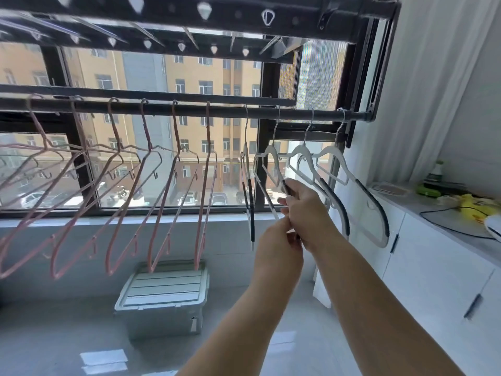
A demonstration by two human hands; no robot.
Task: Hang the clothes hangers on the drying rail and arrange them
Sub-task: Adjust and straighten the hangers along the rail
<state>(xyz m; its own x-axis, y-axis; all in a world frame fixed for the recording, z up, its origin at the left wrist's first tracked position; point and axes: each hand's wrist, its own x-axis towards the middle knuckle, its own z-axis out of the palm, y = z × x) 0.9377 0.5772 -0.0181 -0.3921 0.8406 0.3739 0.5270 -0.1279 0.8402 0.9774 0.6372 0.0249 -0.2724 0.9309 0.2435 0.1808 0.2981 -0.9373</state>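
A dark drying rail (pixel 225 111) runs across the window. Several pink hangers (pixel 151 185) hang along its left and middle part. Several white hangers with black grip strips (pixel 336 172) hang at its right end. My right hand (pixel 306 213) grips the lower arm of the second white hanger (pixel 271 164) from the left. My left hand (pixel 279 240) pinches the same hanger just below, fingertips touching the right hand. The hanger's hook stays over the rail.
A grey lidded storage box (pixel 165 294) stands on the floor under the pink hangers. White cabinets with a counter (pixel 447 221) run along the right, holding a cable, a yellow item and a green bottle. A black overhead rack (pixel 217 12) hangs above.
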